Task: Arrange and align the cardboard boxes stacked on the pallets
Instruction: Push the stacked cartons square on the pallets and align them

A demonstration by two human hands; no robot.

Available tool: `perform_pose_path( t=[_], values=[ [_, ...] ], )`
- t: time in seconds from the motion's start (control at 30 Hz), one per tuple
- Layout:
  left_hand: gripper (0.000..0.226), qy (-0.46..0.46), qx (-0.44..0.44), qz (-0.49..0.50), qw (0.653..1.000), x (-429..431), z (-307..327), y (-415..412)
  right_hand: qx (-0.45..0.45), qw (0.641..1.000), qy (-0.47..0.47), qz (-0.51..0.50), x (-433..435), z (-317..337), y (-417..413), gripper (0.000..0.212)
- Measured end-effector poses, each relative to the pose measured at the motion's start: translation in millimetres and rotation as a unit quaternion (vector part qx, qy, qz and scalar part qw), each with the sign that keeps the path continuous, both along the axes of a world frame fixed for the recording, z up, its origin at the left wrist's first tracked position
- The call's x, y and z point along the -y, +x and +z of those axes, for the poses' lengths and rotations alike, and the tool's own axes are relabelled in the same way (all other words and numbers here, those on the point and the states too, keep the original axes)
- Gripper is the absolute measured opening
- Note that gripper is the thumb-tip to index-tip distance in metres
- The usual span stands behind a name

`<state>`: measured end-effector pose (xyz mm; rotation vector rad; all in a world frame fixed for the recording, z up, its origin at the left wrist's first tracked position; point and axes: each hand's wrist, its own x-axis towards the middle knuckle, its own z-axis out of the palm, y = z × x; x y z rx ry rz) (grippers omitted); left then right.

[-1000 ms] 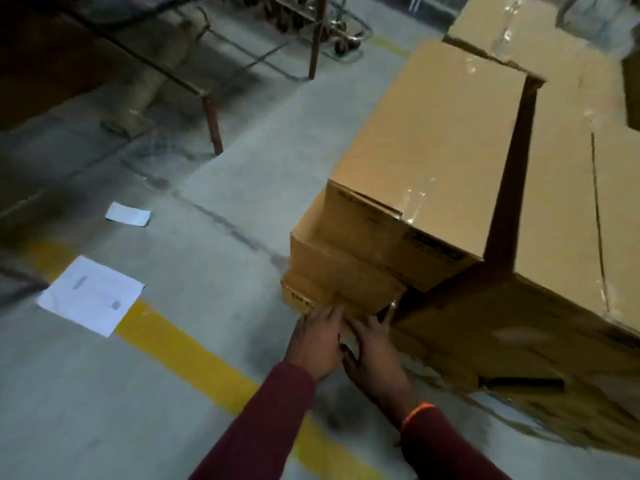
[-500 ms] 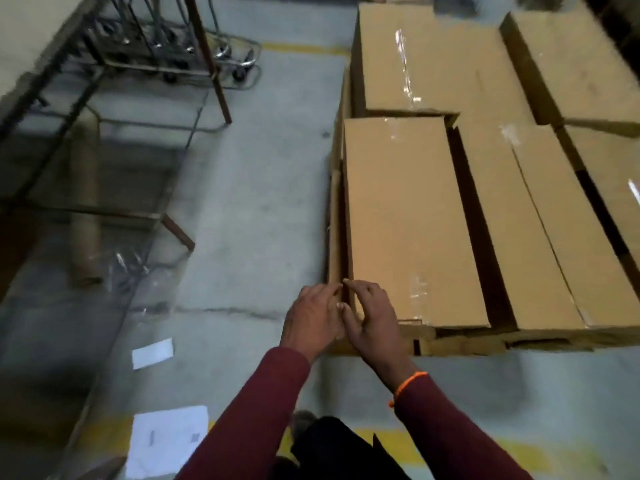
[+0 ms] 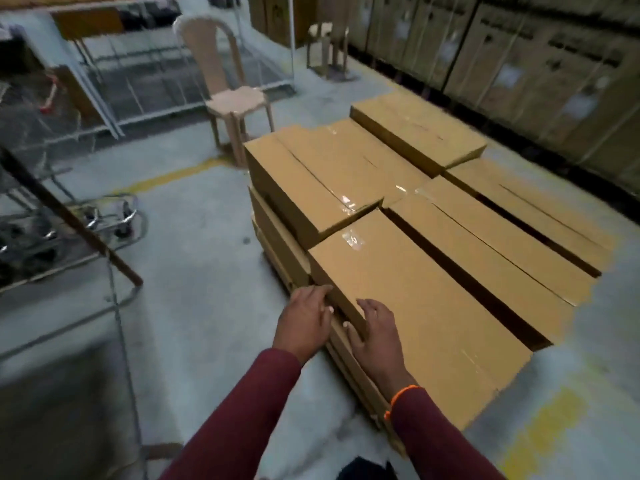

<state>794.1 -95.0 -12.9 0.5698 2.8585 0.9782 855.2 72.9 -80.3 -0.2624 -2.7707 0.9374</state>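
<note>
The stack of long, flat brown cardboard boxes lies several layers deep on the grey concrete floor (image 3: 207, 278); the pallet beneath is hidden, or nearly so. The nearest top box (image 3: 426, 327) runs away from the person toward the right. The left hand (image 3: 304, 318) is set against its near long side, fingers (image 3: 317, 295) close together and only lightly bent, holding nothing. The right hand (image 3: 377, 334) lies flat on the lid just inside that edge, fingers (image 3: 372, 308) spread and straight, the thumb dropped over the edge; it looks like a sideways push, though the blur makes this uncertain.

By my reading the job is partly done. The top layer is laid out, yet a dark gap (image 3: 467, 285) parts the nearest box from its brown cardboard neighbour (image 3: 491, 258), and a second gap shows farther right. The brown box at the far left (image 3: 311, 181) sits higher than the rest, and the lower layers jut out below the hands; closing the gaps and squaring the edges remains.
</note>
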Motion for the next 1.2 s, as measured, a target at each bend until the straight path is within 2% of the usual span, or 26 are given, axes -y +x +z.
perform_pose_path(
  t=[0.2, 0.3, 0.37, 0.43, 0.53, 0.63, 0.67, 0.7, 0.73, 0.8, 0.83, 0.87, 0.9, 0.93, 1.0, 1.1, 1.13, 1.2],
  values=[
    [0.044, -0.055, -0.009, -0.130, 0.990, 42, 9, -112, -0.003, 0.995, 0.036, -0.089, 59, 1, -85, 0.060],
    [0.046, -0.093, 0.005, -0.200, 0.975, 40, -13, -166, 0.078, 0.986, 0.057, -0.134, 74, -25, -133, 0.069],
    [0.044, -0.105, 0.043, -0.234, 0.966, 31, -34, -207, 0.126, 0.975, 0.064, -0.174, 76, -45, -165, 0.071],
    [0.040, -0.099, 0.115, -0.252, 0.956, 18, -50, -246, 0.157, 0.961, 0.070, -0.215, 71, -58, -193, 0.067],
    [0.030, -0.071, 0.284, -0.220, 0.930, 9, -77, -287, 0.199, 0.938, 0.062, -0.277, 68, -64, -213, 0.056],
    [0.020, -0.024, 0.473, -0.127, 0.872, 3, -95, -300, 0.161, 0.914, -0.039, -0.369, 74, -61, -207, 0.044],
    [0.018, -0.008, 0.523, -0.089, 0.848, -4, -97, -303, 0.146, 0.893, -0.097, -0.414, 77, -61, -203, 0.034],
    [0.015, 0.012, 0.565, -0.043, 0.824, -11, -99, -306, 0.134, 0.856, -0.168, -0.470, 80, -64, -199, 0.022],
    [0.012, 0.028, 0.597, -0.002, 0.801, -19, -101, -309, 0.112, 0.801, -0.252, -0.531, 82, -66, -195, 0.014],
    [0.021, 0.049, 0.641, 0.053, 0.764, -34, -110, -317, 0.048, 0.642, -0.420, -0.640, 84, -73, -187, 0.025],
    [0.033, 0.050, 0.662, 0.064, 0.745, -40, -115, -320, 0.023, 0.557, -0.493, -0.668, 84, -76, -184, 0.029],
    [0.042, 0.042, 0.682, 0.066, 0.727, -45, -120, -322, -0.002, 0.488, -0.552, -0.676, 84, -81, -179, 0.032],
    [0.047, 0.039, 0.700, 0.067, 0.710, -48, -125, -324, -0.039, 0.434, -0.598, -0.672, 83, -83, -178, 0.039],
    [0.047, 0.036, 0.711, 0.068, 0.699, -50, -128, -325, -0.081, 0.402, -0.634, -0.656, 82, -87, -178, 0.051],
    [0.042, 0.042, 0.727, 0.066, 0.683, -55, -131, -330, -0.145, 0.383, -0.645, -0.646, 77, -93, -182, 0.074],
    [0.031, 0.059, 0.747, 0.057, 0.660, -66, -137, -336, -0.201, 0.372, -0.623, -0.658, 61, -94, -197, 0.040],
    [0.026, 0.054, 0.750, 0.054, 0.656, -70, -139, -339, -0.205, 0.376, -0.601, -0.675, 56, -96, -200, 0.037],
    [0.015, 0.027, 0.748, 0.050, 0.661, -78, -143, -345, -0.175, 0.409, -0.562, -0.697, 49, -97, -205, 0.043]
  ],
)
